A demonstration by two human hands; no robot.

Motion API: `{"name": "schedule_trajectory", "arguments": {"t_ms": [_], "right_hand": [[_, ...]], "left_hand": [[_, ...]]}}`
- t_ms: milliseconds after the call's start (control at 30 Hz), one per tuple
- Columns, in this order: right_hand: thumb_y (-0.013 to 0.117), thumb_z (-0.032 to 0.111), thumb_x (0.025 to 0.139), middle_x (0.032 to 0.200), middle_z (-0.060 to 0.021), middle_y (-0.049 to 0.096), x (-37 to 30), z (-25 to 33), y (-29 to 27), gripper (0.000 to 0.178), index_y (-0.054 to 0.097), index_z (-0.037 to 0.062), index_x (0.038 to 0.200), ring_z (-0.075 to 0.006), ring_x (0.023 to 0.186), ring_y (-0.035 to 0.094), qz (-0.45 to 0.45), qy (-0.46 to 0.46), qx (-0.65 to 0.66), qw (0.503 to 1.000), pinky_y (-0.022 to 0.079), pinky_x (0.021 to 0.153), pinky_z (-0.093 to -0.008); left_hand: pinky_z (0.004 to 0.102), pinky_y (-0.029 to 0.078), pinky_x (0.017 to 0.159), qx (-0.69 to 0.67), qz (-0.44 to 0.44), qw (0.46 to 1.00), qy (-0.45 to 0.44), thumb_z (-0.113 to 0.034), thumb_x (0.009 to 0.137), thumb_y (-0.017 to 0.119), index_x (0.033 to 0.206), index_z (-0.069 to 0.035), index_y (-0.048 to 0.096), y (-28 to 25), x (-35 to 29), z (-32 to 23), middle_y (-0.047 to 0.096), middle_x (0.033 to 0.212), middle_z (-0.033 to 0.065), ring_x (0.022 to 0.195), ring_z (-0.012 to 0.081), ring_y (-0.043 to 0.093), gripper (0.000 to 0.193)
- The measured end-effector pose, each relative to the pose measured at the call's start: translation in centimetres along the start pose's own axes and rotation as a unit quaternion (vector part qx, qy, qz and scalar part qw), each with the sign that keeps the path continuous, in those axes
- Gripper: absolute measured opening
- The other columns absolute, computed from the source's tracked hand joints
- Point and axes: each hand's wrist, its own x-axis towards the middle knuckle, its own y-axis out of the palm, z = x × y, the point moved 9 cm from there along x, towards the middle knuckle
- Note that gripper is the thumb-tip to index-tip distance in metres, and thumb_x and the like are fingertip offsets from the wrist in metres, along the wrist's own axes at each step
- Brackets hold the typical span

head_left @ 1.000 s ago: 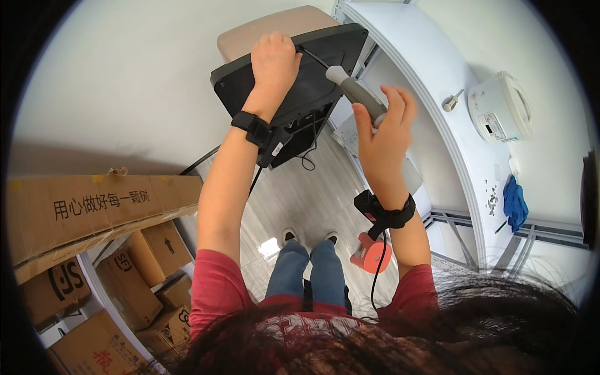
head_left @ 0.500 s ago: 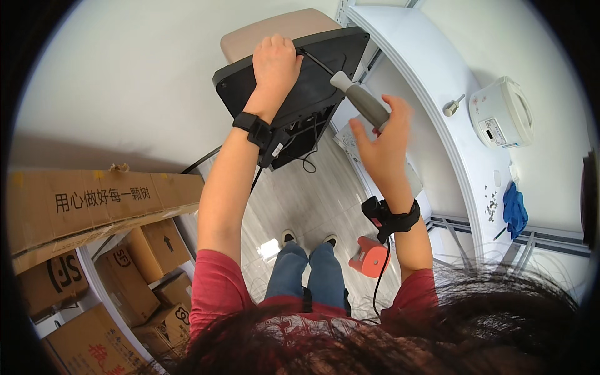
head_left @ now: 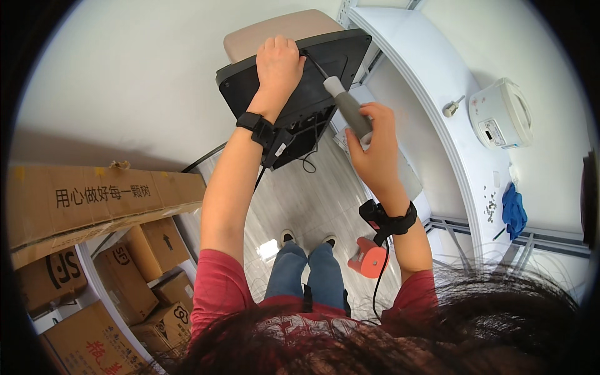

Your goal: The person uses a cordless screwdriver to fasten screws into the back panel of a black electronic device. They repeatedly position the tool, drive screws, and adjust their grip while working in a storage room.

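Observation:
A black panel (head_left: 337,62) with rounded corners stands tilted ahead of me, a beige padded piece (head_left: 287,28) behind its upper edge. My left hand (head_left: 279,65) is closed over that edge, fingertips on the far side. Beside its thumb, the dark shaft of a screwdriver (head_left: 351,112) meets the panel near the top; my left hand partly hides the spot. The screwdriver's thick grey handle slants down to my right hand (head_left: 378,144), whose thumb and fingers are closed around the lower end. Dark cables (head_left: 306,159) hang below the panel.
A white curved shelf (head_left: 431,81) on the right bears a rice cooker (head_left: 500,115), a stubby pale-handled tool (head_left: 451,109), several small dark pieces (head_left: 490,203) and a blue crumpled plastic piece (head_left: 514,212). Cardboard boxes (head_left: 128,281) fill the left side. A coral-red object (head_left: 369,257) is on the floor.
My right hand has closed from spread fingers onto the screwdriver handle, and the handle has swung slightly left and down. My left hand stays on the panel's edge.

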Motion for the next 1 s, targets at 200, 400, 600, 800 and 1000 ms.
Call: {"name": "schedule_trajectory", "arguments": {"t_ms": [200,400,600,800,1000], "right_hand": [[0.069,0.014,0.080,0.101,-0.0157,0.055,-0.6,-4.2,-0.3,0.036,0.051,0.0044,0.110,-0.0242,0.069,0.058,0.035,0.227,-0.022,0.973,0.047,0.059,-0.0312],[0.070,0.021,0.081,0.086,-0.0142,0.060,0.7,-1.7,-0.8,0.040,0.050,0.0048,0.112,-0.0260,0.061,0.059,0.012,0.137,-0.015,0.990,0.045,0.054,-0.0313],[0.071,0.021,0.080,0.096,-0.0149,0.058,0.5,-1.7,0.0,0.037,0.054,0.0063,0.108,-0.0292,0.060,0.059,0.043,0.128,-0.029,0.990,0.046,0.052,-0.0331],[0.072,0.017,0.078,0.113,-0.0104,0.053,2.1,0.2,-1.0,0.034,0.060,0.0100,0.108,-0.0249,0.060,0.059,-0.048,0.041,-0.081,0.995,0.047,0.053,-0.0314],[0.073,0.013,0.075,0.111,-0.0095,0.055,1.0,2.3,0.1,0.038,0.059,0.0086,0.110,-0.0236,0.063,0.061,0.000,-0.094,-0.115,0.989,0.048,0.053,-0.0295]], "left_hand": [[0.0340,0.044,0.071,0.008,0.003,1.000,-0.005,-0.026,0.067,0.075,0.080,-0.006,0.063,-0.1,-0.1,-0.1,0.055,0.082,0.0058,0.081,0.0226,0.055,0.027],[0.0369,0.045,0.067,-0.029,-0.047,0.998,0.006,-0.023,0.065,0.077,0.071,-0.004,0.057,-0.6,-0.1,0.1,0.054,0.076,0.0082,0.075,0.0267,0.055,0.028],[0.0345,0.043,0.071,-0.003,-0.001,1.000,-0.003,-0.025,0.069,0.074,0.080,-0.005,0.061,0.1,-0.3,0.1,0.055,0.083,0.0059,0.082,0.0230,0.054,0.026],[0.0343,0.043,0.071,-0.008,0.001,1.000,0.002,-0.025,0.068,0.074,0.080,-0.005,0.061,0.1,-0.1,0.0,0.055,0.082,0.0060,0.081,0.0230,0.054,0.026],[0.0339,0.043,0.070,0.000,0.003,1.000,0.005,-0.026,0.069,0.073,0.080,-0.006,0.060,0.1,-0.2,0.1,0.054,0.082,0.0059,0.081,0.0227,0.054,0.026]]}}
